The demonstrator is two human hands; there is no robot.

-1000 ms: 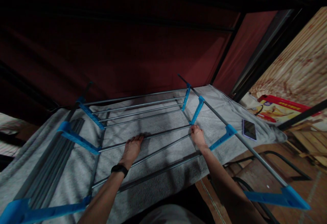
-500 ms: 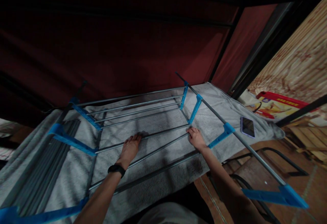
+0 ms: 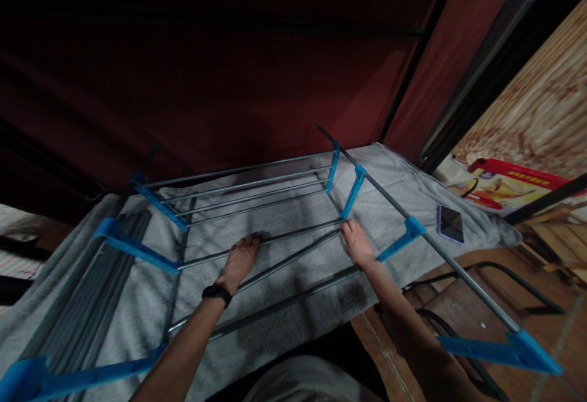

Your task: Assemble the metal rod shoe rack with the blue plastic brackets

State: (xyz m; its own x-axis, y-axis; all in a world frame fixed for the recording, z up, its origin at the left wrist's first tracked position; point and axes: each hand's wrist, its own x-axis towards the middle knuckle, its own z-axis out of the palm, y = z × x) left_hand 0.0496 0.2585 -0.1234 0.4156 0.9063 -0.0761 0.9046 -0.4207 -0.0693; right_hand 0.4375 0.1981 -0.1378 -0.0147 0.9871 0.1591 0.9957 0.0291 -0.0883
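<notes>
A half-flat rack of grey metal tubes and blue plastic brackets lies across the grey cloth. My left hand (image 3: 242, 256), with a black band on the wrist, has its fingers curled over a metal tube (image 3: 300, 230) near its middle. My right hand (image 3: 356, 241) grips at the right end of the tubes, beside a blue bracket (image 3: 354, 191); its fingertips partly hide the tube ends. A second tube (image 3: 293, 259) slants from my right hand down to the left, passing below my left hand. Another blue bracket (image 3: 142, 251) holds the left end of the upper tube.
Several loose grey tubes (image 3: 98, 292) lie side by side at the left on the grey cloth (image 3: 385, 175). A phone (image 3: 450, 224) rests at the right. Beyond it are a red and yellow box (image 3: 509, 185) and a chair (image 3: 472, 295). A dark red panel (image 3: 257, 96) stands behind.
The view has shifted slightly, so the rack sits a little further right. Both hands remain at nearly the same places on the tubes.
</notes>
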